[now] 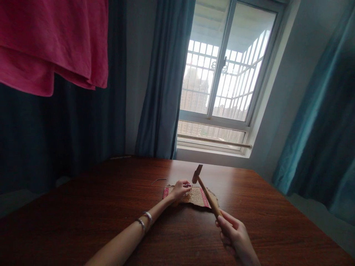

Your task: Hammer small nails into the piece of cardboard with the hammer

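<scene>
In the head view, my right hand (234,232) is closed around the wooden handle of a hammer (209,199). The hammer's dark metal head (197,174) is raised to the right of my left hand (181,190). The fingers of that hand are pinched on a thin, upright piece that looks like a nail (191,187); its lower end is hard to make out. Below them lies a tan, cardboard-like sheet (196,197) with many dark dots, pink patterned bands and a ragged edge. My left hand rests over its left half and hides part of it.
The sheet lies on a dark brown wooden table (111,214). Behind it to the left is a thin bent rod (159,180). A barred window (219,74) and blue curtains (163,81) stand beyond the table. A pink cloth (55,44) hangs at upper left.
</scene>
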Tool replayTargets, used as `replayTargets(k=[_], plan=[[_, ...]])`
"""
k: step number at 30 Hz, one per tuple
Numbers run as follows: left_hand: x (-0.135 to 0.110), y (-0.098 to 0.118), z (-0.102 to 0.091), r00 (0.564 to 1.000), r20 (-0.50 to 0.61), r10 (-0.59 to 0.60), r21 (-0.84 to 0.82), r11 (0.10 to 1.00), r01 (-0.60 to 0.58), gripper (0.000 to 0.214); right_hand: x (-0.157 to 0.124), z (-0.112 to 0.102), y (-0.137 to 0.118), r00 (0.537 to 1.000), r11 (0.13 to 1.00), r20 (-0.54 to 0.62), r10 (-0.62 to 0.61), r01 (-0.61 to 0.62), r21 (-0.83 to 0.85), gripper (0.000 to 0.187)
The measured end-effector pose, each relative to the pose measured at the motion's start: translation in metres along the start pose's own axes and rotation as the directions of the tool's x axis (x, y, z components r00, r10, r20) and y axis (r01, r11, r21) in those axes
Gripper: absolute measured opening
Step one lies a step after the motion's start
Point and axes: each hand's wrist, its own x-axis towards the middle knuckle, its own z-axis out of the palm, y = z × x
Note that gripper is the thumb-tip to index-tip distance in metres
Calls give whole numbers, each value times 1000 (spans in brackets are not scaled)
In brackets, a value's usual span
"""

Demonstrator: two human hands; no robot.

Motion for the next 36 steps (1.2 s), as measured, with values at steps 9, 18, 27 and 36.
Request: replayTargets(k=[9, 18, 27, 36], plan=[[-1, 4, -2, 1000, -3, 6, 40, 999, -6, 25, -4, 4, -3, 999, 1000, 33, 26, -25, -16, 61], [-2, 5, -2, 1000, 7, -22, 71, 997, 22, 26, 1, 0, 6, 999, 1000, 38, 24, -24, -7, 59], [-7, 19, -5, 999, 36, -27, -60, 998, 29, 41, 11, -18, 21, 987, 996, -137, -83, 81, -23, 69], [19, 38, -51, 993, -117, 2, 46, 999, 4, 28, 37, -85, 32, 832, 854, -390, -395, 176, -490, 39]])
